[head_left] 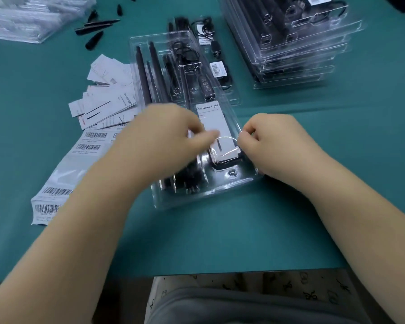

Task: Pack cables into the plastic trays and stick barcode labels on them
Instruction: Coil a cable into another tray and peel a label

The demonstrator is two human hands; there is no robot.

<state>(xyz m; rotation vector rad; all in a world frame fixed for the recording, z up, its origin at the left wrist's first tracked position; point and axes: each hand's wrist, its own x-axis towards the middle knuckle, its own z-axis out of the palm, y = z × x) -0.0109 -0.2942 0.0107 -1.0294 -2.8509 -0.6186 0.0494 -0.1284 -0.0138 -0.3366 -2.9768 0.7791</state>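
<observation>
A clear tray (194, 118) lies lengthwise on the green table (220, 230), straight ahead of the person, with black cables (185, 57) and slim black rods seated in its moulded channels and a white card (209, 115) reading "Grow Light" in the near right compartment. Both hands work at the near end of the tray, over that card. The left hand (166, 141) is blurred; its fingers are curled with thumb and forefinger drawn together near the card's lower edge, but what they pinch, if anything, I cannot tell. The right hand (264, 139) has its fingers curled in at the tray's right rim, fingertips pinched on or beside a thin, shiny strip that arcs between the two hands; whether that is film, a label edge or only glare is unclear. Judging by this, the step in hand is finishing this tray: seating the card or fixing something over it, not laying in cables. A sheet of barcode labels (56, 183) lies to the left, partly under the left forearm, next to loose paper cards (108, 94). A stack of filled trays (290, 43) stands at far right. The next move probably calls for pressing the piece flat, then peeling a barcode label from the sheet.
</observation>
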